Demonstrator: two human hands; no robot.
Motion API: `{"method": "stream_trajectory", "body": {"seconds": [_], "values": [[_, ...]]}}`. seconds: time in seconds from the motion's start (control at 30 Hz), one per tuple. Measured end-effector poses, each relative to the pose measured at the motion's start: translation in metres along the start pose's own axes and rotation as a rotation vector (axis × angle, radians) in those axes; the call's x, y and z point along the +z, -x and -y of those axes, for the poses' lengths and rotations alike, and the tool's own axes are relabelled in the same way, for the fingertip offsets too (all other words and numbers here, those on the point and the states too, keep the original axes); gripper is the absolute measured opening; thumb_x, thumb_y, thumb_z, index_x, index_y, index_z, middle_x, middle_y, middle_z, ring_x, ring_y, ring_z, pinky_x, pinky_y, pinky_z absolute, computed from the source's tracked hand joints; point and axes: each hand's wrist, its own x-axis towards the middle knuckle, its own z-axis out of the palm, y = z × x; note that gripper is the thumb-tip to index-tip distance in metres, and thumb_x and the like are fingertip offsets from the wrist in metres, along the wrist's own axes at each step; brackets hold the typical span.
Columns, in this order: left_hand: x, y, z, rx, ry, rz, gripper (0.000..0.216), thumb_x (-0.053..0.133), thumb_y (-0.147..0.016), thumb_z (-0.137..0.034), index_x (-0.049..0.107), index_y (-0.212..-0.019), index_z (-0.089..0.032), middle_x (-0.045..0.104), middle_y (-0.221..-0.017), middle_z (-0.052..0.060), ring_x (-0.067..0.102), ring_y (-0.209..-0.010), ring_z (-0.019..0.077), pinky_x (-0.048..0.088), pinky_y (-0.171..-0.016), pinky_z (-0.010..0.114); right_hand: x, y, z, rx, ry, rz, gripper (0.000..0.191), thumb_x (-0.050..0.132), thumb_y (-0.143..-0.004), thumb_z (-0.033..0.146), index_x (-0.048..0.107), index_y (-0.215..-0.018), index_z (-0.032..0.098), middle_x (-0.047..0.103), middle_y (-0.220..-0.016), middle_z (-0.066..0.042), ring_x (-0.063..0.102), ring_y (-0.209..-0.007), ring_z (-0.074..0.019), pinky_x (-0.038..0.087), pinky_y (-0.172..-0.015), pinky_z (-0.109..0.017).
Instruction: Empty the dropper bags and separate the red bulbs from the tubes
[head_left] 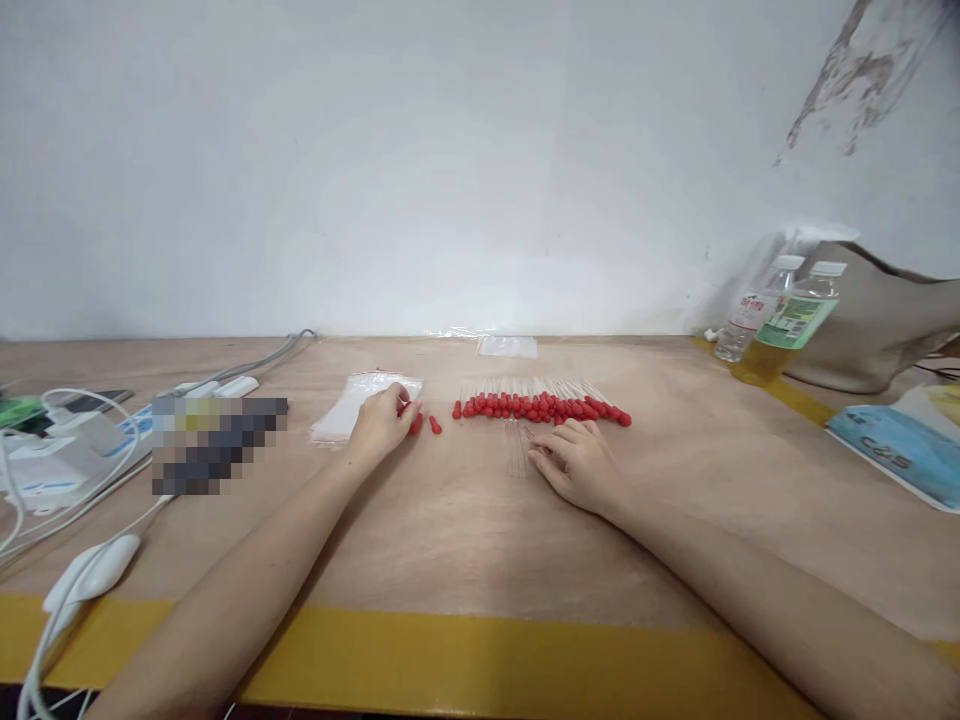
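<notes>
My left hand [384,418] is closed, thumb and fingers pinching at a small red rubber bulb [415,424] beside a stack of clear plastic bags [349,405]. One loose red bulb [435,425] lies just to its right. A long row of droppers with red bulbs [525,406] stretches across the middle, their thin clear stems pointing to the wall. In front of the row lie several thin clear tubes [516,450]. My right hand [576,465] rests there with fingers bent and a little apart, fingertips at the tubes' right side.
At far left are a power strip with white plugs [56,455], cables and a pixelated dark item [225,445]. Another clear bag [508,346] lies by the wall. On the right stand two bottles [787,325], a grey bag [877,320] and a blue packet [896,452]. Yellow tape [450,655] lines the front edge.
</notes>
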Motion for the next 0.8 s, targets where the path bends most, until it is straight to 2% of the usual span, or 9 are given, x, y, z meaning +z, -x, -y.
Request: {"method": "stream_trajectory", "body": {"seconds": [0.2, 0.4, 0.5, 0.63, 0.7, 0.8], "values": [[0.011, -0.003, 0.001, 0.016, -0.026, 0.041, 0.026, 0.046, -0.077, -0.044, 0.052, -0.074, -0.019, 0.061, -0.069, 0.005, 0.058, -0.069, 0.0194, 0.041, -0.063, 0.028, 0.000, 0.000, 0.006, -0.017, -0.002, 0.065, 0.028, 0.049, -0.082, 0.042, 0.063, -0.090, 0.019, 0.063, -0.080, -0.006, 0.049, -0.076, -0.0174, 0.028, -0.072, -0.032], [0.006, -0.002, -0.001, -0.008, -0.011, 0.007, 0.033, 0.039, -0.081, -0.047, 0.053, -0.071, -0.019, 0.062, -0.071, 0.005, 0.058, -0.068, 0.0189, 0.040, -0.062, 0.027, 0.003, -0.001, 0.008, -0.028, -0.010, 0.123, 0.033, 0.048, -0.081, 0.047, 0.062, -0.090, 0.019, 0.062, -0.083, -0.007, 0.048, -0.080, -0.0184, 0.028, -0.073, -0.033], [-0.001, -0.001, -0.002, -0.043, 0.011, -0.028, 0.031, 0.038, -0.082, -0.045, 0.054, -0.083, -0.019, 0.063, -0.074, 0.004, 0.058, -0.068, 0.0186, 0.039, -0.061, 0.027, 0.002, -0.001, 0.009, -0.025, -0.016, 0.156, 0.033, 0.046, -0.082, 0.047, 0.061, -0.091, 0.019, 0.062, -0.084, -0.006, 0.048, -0.083, -0.0189, 0.028, -0.073, -0.033], [-0.008, -0.001, -0.003, -0.057, 0.045, -0.092, 0.034, 0.039, -0.082, -0.043, 0.047, -0.104, -0.020, 0.063, -0.078, 0.002, 0.057, -0.068, 0.0182, 0.039, -0.063, 0.028, 0.000, -0.002, 0.009, -0.028, -0.027, 0.185, 0.034, 0.045, -0.083, 0.047, 0.061, -0.093, 0.019, 0.062, -0.084, -0.006, 0.048, -0.084, -0.0188, 0.028, -0.075, -0.033], [-0.009, -0.003, -0.004, -0.002, 0.051, -0.082, 0.030, 0.040, -0.081, -0.042, 0.050, -0.099, -0.020, 0.063, -0.081, 0.002, 0.057, -0.073, 0.0185, 0.040, -0.067, 0.028, -0.001, -0.002, 0.009, -0.023, -0.034, 0.194, 0.036, 0.045, -0.083, 0.048, 0.061, -0.094, 0.019, 0.061, -0.087, -0.007, 0.048, -0.084, -0.0192, 0.028, -0.075, -0.033], [-0.006, -0.009, -0.008, 0.136, 0.004, 0.031, 0.024, 0.044, -0.078, -0.040, 0.058, -0.079, -0.020, 0.063, -0.083, 0.004, 0.055, -0.084, 0.0210, 0.040, -0.075, 0.031, -0.003, -0.003, 0.009, -0.008, -0.050, 0.205, 0.040, 0.044, -0.082, 0.051, 0.060, -0.099, 0.019, 0.061, -0.093, -0.009, 0.048, -0.087, -0.0201, 0.029, -0.075, -0.034]]}}
